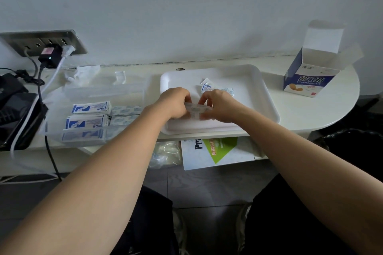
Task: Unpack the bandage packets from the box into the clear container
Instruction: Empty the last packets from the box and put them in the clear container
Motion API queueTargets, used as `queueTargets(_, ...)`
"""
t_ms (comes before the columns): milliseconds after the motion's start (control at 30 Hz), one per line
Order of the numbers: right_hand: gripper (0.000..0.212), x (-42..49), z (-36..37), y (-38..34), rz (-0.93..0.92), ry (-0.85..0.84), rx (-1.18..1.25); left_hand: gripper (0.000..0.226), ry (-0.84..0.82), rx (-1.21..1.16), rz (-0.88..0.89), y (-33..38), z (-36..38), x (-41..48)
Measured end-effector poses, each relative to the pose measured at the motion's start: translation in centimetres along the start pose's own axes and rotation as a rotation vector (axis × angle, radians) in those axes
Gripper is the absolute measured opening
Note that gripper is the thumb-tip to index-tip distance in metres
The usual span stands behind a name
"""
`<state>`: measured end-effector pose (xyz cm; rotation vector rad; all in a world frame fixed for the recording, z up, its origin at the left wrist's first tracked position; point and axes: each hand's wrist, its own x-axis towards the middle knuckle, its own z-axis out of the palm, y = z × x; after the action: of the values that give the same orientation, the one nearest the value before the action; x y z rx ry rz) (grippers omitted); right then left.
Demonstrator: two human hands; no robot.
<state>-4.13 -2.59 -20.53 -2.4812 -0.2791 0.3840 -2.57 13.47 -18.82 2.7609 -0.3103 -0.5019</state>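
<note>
2 bare forearms reach forward from the lower corners and converge toward the middle: the left forearm [99, 161] from the lower left, the right forearm [300, 151] from the lower right. The left hand [176, 102] is seen from the back, knuckles up, fingers curled downward. The right hand [220, 106] mirrors it, its wrist bent slightly inward. Both hands pinch the same small, flat, pale paper packet [194, 109] — each at its own end — with their fingertips close together. Below the arms, dark-clothed legs [153, 223] show at the bottom edge.
</note>
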Motion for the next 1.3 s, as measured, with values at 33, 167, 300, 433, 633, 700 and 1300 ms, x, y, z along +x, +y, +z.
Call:
queueTargets(33,0.022,-0.1,-0.2,0.1,-0.007,0.005,-0.011,0.025,0.000,-0.040,0.005,0.1,0.0,0.0)
queueTargets(167,0.015,-0.8,-1.7,0.7,-0.002,0.066,-0.039,0.022,-0.010,-0.255,0.000,0.7,0.0,0.2)
queueTargets(300,0.017,-1.7,-3.7,2.4,0.004,0.091,0.073,0.023,0.034,-0.356,0.019,2.1,0.4,1.0)
queueTargets(433,0.014,-1.9,-4.7,4.3,0.034,0.145,0.069,0.025,0.048,-0.362,0.018,3.4,1.0,1.8)
queueTargets(633,0.013,-0.9,-4.6,5.7,0.069,0.159,0.024,0.039,0.235,-0.082,0.073,4.0,1.9,3.4)
queueTargets(700,0.020,-0.7,-4.5,5.7,0.071,0.162,0.022,0.040,0.259,-0.043,0.088,4.0,2.3,3.9)
queueTargets(1300,0.012,-0.7,-4.7,4.6,-0.004,0.155,-0.148,0.017,0.175,-0.076,0.181,4.5,1.7,3.0)
